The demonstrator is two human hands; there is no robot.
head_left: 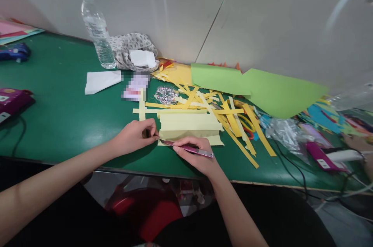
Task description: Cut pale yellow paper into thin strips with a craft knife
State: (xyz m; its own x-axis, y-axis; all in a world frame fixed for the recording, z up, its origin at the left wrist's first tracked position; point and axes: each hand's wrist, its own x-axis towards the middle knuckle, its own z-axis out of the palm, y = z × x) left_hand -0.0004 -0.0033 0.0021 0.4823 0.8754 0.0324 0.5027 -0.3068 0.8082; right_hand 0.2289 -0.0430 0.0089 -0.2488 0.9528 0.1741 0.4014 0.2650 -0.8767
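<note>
A pale yellow paper sheet with folds across it (189, 121) lies on the green tabletop in front of me. My left hand (145, 132) is closed, thumb and fingers pinched at the sheet's lower left corner. In my right hand (196, 153) is a slim pink pointed tool with a silver end (190, 148), held like a pen. Its dark tip reaches the same corner, close to my left fingertips. Yellow paper strips (233, 120) lie in a loose pile behind and to the right of the sheet. A pale strip (142, 107) stands near my left hand.
A water bottle (99, 33) stands at the back left beside a patterned cloth pouch (134, 41). Green paper (279, 91) leans on the grey wall. A bag of small beads (166, 95) lies behind the sheet. Purple devices (14, 101) and cables sit at both sides.
</note>
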